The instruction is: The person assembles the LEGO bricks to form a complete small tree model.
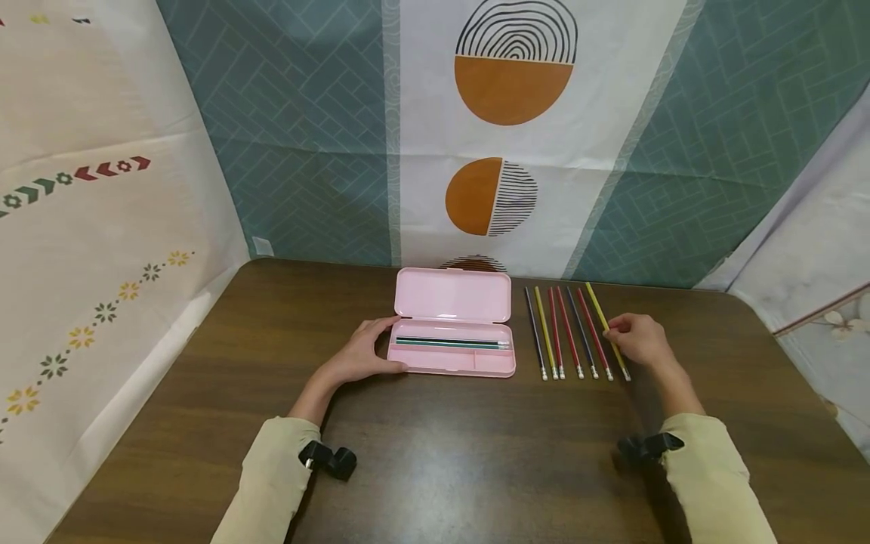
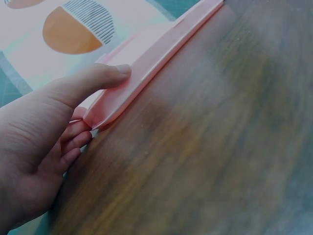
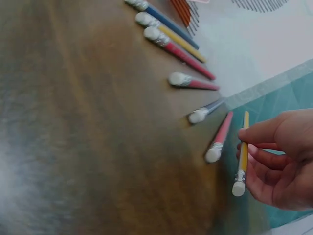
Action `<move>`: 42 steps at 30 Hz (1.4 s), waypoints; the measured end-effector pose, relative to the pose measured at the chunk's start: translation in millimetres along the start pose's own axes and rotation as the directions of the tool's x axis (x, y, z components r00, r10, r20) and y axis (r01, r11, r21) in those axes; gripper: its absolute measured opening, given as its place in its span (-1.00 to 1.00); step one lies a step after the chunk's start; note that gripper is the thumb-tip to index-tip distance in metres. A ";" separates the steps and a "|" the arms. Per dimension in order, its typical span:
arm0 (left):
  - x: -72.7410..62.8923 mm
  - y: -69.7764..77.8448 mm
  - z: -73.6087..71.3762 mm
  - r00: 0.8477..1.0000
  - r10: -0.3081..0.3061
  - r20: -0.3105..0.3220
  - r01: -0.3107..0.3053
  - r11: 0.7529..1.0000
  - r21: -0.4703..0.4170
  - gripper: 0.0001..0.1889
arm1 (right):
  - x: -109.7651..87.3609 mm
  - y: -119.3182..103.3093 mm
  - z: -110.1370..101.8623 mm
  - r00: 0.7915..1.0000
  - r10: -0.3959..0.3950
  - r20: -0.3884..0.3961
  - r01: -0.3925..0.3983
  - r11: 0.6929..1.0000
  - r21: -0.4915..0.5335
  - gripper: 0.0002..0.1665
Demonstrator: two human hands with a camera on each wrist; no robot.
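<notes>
A pink pencil case (image 1: pixel 435 365) lies on the table with its lid (image 1: pixel 453 293) swung back. Inside, a few dark and green pencils (image 1: pixel 451 344) lie along the rear compartment. My left hand (image 1: pixel 360 353) grips the case at its left end; in the left wrist view the thumb rests over the front wall (image 2: pixel 146 73) and the other fingers sit round the corner. At the right end of a row of pencils, my right hand (image 1: pixel 642 338) pinches a yellow pencil (image 3: pixel 243 161) between thumb and fingers, its white eraser pointing toward me.
Between the case and my right hand lie several pencils side by side, erasers nearest me: red pencils (image 1: pixel 569 332), another yellow pencil (image 1: pixel 546 332) and dark blue ones (image 1: pixel 535 332). A patterned cloth (image 1: pixel 326 151) hangs behind the wooden table (image 1: pixel 435 453).
</notes>
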State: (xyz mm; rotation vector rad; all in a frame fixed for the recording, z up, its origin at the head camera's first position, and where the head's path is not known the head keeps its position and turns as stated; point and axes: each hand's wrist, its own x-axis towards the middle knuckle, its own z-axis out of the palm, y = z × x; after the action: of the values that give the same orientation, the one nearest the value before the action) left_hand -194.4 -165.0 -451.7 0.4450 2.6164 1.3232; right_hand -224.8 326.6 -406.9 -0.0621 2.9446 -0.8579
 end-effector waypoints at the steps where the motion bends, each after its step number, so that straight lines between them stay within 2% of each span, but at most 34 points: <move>1: -0.2 -0.2 -0.1 1.000 0.000 -0.001 0.000 1.000 -0.001 0.01 | -0.5 0.4 1.8 1.000 0.001 0.001 -0.001 1.000 0.001 -0.63; 8: -0.3 -1.2 -0.4 1.000 0.007 -0.003 -0.007 1.000 0.005 0.02 | -1.8 1.4 11.6 0.999 -0.013 -0.035 0.013 1.000 -0.004 -0.66; 18: 1.3 -2.6 0.2 1.000 0.009 0.001 -0.009 1.000 0.003 0.02 | -0.8 0.2 14.6 0.998 0.001 -0.055 -0.001 1.000 -0.003 -0.66; 31: 2.3 -2.8 1.3 1.000 0.007 -0.002 -0.007 1.000 0.002 0.01 | -0.1 0.5 8.2 1.000 -0.027 -0.009 0.027 0.999 -0.035 -0.55; 36: 2.5 -3.6 1.4 1.000 0.004 0.002 -0.004 1.000 0.003 0.02 | 0.4 -10.6 7.3 0.997 -0.068 -0.044 0.066 0.996 -0.054 -0.56; 42: 2.4 -3.5 0.8 1.000 0.007 0.000 -0.007 1.000 0.003 0.02 | -0.8 -46.2 15.6 0.984 -0.166 -0.067 0.164 0.986 -0.035 -0.57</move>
State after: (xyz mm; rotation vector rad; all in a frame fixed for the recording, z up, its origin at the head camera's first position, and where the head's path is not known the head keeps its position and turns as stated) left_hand -197.1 -165.5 -455.0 0.4547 2.6202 1.3214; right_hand -221.9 279.4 -395.2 -0.2871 3.0515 -0.8523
